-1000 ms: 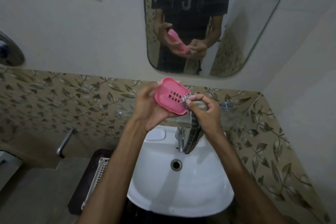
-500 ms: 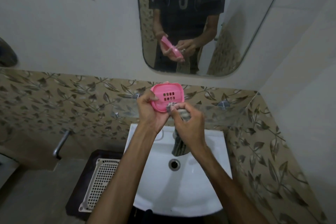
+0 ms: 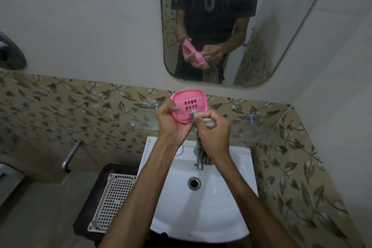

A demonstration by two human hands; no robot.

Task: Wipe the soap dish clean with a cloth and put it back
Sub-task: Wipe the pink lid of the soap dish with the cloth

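— Where's the soap dish?

— Up above the white washbasin [image 3: 203,209], in front of the leaf-patterned tiles. The left hand [image 3: 172,122] grips the pink soap dish [image 3: 188,104] by its near left edge, thumb curled over the rim, slotted face tilted toward us.

— And the cloth?

— The right hand [image 3: 214,135] is closed round a striped grey cloth [image 3: 203,123], its bunched end pressed on the dish's lower right corner. The rest hangs down beside the tap [image 3: 199,162].

— Any writing?

— The shirt in the mirror [image 3: 281,32] above the basin carries large pale letters, reversed; a "G" shape shows, nothing I can read properly. A white slotted tray [image 3: 112,201] lies left of the basin.
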